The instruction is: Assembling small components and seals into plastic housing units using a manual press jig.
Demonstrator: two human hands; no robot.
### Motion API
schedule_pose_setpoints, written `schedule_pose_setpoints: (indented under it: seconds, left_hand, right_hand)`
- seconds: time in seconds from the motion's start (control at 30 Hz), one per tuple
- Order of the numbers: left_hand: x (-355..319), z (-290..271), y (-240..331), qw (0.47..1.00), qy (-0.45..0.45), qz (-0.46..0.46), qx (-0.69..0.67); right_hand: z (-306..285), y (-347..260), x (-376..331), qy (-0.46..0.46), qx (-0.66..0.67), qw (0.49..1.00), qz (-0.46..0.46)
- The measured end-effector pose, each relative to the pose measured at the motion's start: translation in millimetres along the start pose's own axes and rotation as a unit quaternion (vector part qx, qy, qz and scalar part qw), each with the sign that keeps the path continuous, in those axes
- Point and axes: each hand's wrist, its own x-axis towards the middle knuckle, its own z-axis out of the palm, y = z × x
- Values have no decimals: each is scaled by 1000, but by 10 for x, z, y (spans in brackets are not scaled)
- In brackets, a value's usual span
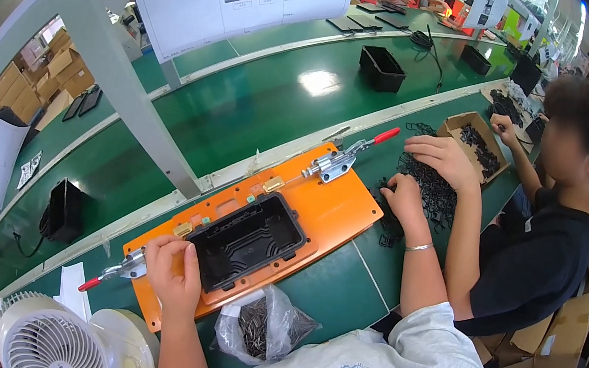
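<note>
An open black plastic box sits in an orange fixture plate in front of me. My left hand lies at the plate's left end, thumb apart from the fingers and close to the box's near-left corner. It appears to hold nothing. At the right, my right hand, with a bracelet on the wrist, reaches to the edge of a loose pile of small black plastic parts. Its fingers are bent together, and whatever lies between them is hidden. Red-handled toggle clamps are mounted at both plate ends.
A bag of small dark metal pieces lies near my body, beside a white fan. On the right, a co-worker's hand hovers over the pile near a cardboard box. Black bins stand on the green conveyor beyond.
</note>
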Motion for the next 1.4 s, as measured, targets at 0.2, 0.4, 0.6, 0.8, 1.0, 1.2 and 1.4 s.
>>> schedule_pose_setpoints:
  seconds: [0.2,0.4,0.6,0.8,1.0,1.2,1.4]
  left_hand:
    - [23,-66,80,1000,-5,2,-4]
    - [7,-88,255,997,-33,7,-70]
    - [11,-115,204,998,-29,16,-57]
    - [10,-119,199,997,-29,11,-72]
    - [16,-133,316,975,-95,-52,-196]
    - [-20,21,702,871,-236,-155,-401]
    - [-33,-69,593,802,-186,-230,-518]
  right_hand:
    - [-286,-352,-163,54,72,993,-78]
    - [-393,-522,-142,99,126,979,-127]
    - [32,-144,20,-49,2,998,-42]
    - [-108,-225,-10,-26,87,996,-25]
    - [-801,-823,-306,-27,311,945,-98]
    - [-863,-1869,-698,-107,288,875,-374]
    - [-772,-2235,-792,-182,381,815,-397]
